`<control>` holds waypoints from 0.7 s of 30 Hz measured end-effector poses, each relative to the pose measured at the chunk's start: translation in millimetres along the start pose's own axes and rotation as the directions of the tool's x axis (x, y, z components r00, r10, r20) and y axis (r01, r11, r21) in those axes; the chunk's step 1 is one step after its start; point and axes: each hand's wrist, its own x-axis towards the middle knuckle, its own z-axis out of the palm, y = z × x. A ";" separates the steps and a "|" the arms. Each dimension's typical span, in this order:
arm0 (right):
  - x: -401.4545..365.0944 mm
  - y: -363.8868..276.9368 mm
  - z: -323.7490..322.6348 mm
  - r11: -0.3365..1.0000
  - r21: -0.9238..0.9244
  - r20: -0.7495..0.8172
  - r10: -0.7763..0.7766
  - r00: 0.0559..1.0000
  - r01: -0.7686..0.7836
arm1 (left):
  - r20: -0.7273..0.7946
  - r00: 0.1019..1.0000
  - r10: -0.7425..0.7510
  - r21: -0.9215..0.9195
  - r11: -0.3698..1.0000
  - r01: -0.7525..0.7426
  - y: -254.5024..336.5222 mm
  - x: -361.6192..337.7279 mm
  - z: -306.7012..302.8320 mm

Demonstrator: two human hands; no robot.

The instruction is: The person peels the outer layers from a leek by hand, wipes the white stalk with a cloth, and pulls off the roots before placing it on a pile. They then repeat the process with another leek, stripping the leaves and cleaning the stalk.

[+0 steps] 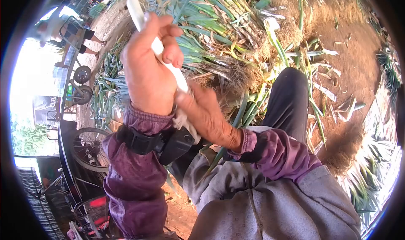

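Observation:
My left hand (149,58) is wrapped round a white leek stalk (137,14), which slants across the palm with its upper end sticking out past the thumb. My right hand (206,113) is closed at the lower part of the same leek, thumb and fingers pressed together and slightly blurred. Pale loose skin (182,121) hangs beneath the right thumb. What lies under the right fingers is hidden. Beyond both hands is a big pile of leeks (211,16) with green leaves and brown roots.
Peeled leaf scraps (325,92) are strewn over the brown soil (354,50). More leeks (371,176) lie at the lower right. My knee (289,96) juts up near the pile. On the left are a bicycle wheel (90,149), a wheeled cart (69,79) and another person's legs (90,41).

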 end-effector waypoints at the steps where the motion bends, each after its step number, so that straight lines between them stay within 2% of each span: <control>1: -11.9 -1.8 3.9 0.998 -0.003 0.018 0.056 0.998 -0.056 | 0.003 0.999 0.045 -0.035 0.998 -0.045 3.2 5.7 2.8; 2: -19.9 6.6 17.5 0.995 -0.079 -0.009 -0.058 0.998 0.057 | 0.004 0.996 0.090 -0.071 0.993 -0.089 6.5 15.3 4.1; 3: -27.4 11.6 18.0 0.995 0.023 0.009 -0.096 0.995 0.095 | 0.003 0.990 0.139 -0.108 0.985 -0.137 10.3 25.0 5.0; 4: -32.7 14.8 16.9 0.983 0.124 0.025 -0.137 0.990 0.133 | 0.015 0.985 0.172 -0.067 0.983 -0.170 15.1 32.9 5.0; 5: -34.5 12.4 14.5 0.960 0.226 0.037 -0.178 0.983 0.165 | 0.000 0.987 0.160 -0.097 0.983 -0.159 19.0 35.5 6.2; 6: -31.9 13.2 3.8 0.976 0.195 0.080 -0.113 0.990 0.095 | -0.012 0.989 0.147 -0.126 0.981 -0.148 23.2 37.9 8.5; 8: -29.6 -1.3 -18.0 0.962 0.272 0.151 -0.023 0.988 -0.019 | 0.005 0.993 0.121 -0.181 0.976 -0.118 32.0 35.2 24.1; 9: -29.2 -10.1 -28.6 0.949 0.304 0.196 0.021 0.980 -0.081 | 0.253 0.959 0.125 -0.204 0.976 -0.074 33.1 39.8 17.8; 10: -29.9 -16.6 -38.3 0.910 0.386 0.276 0.046 0.960 -0.154 | 0.481 0.868 0.126 -0.214 0.977 -0.023 32.0 45.3 2.8; 11: -31.3 -12.8 -41.7 0.881 0.439 0.280 0.051 0.959 -0.176 | 0.678 0.725 0.120 -0.209 0.977 0.033 27.4 48.3 -7.4; 12: -33.1 -5.5 -43.9 0.848 0.493 0.283 0.056 0.958 -0.195 | 0.681 0.727 0.087 -0.201 0.977 0.071 23.1 47.8 -6.9; 13: -32.0 -0.5 -45.2 0.812 0.544 0.285 0.058 0.957 -0.211 | 0.584 0.810 0.049 -0.158 0.986 0.055 20.1 44.8 -5.5; 15: -23.7 0.6 -49.5 0.765 0.572 0.137 0.269 0.953 -0.298 | 0.362 0.932 -0.020 -0.069 0.996 0.048 10.2 31.2 6.2; 16: -12.8 -2.7 -55.3 0.758 0.589 0.108 0.268 0.957 -0.279 | 0.239 0.971 -0.030 -0.017 0.999 0.036 3.7 24.0 18.8; 17: -1.8 -5.7 -57.5 0.754 0.604 0.080 0.265 0.961 -0.258 | 0.187 0.982 -0.003 0.043 0.999 -0.005 -2.2 18.1 28.5; 18: 7.1 -12.7 -51.3 0.820 0.548 -0.013 0.205 0.979 -0.164 | 0.138 0.990 0.031 0.105 0.993 -0.046 -7.4 13.1 37.0; 19: 13.3 -18.7 -45.6 0.875 0.479 -0.100 0.134 0.986 -0.070 | 0.089 0.994 0.070 0.169 0.982 -0.084 -11.5 8.2 45.7; 20: 11.9 -21.1 -45.0 0.989 0.143 -0.165 0.067 0.984 -0.043 | 0.071 0.991 0.113 0.143 0.982 -0.122 -14.4 3.6 55.2; 21: 7.8 -22.1 -39.0 0.994 -0.089 -0.281 -0.080 0.956 0.056 | 0.068 0.992 0.108 0.161 0.980 -0.118 -15.5 1.0 60.0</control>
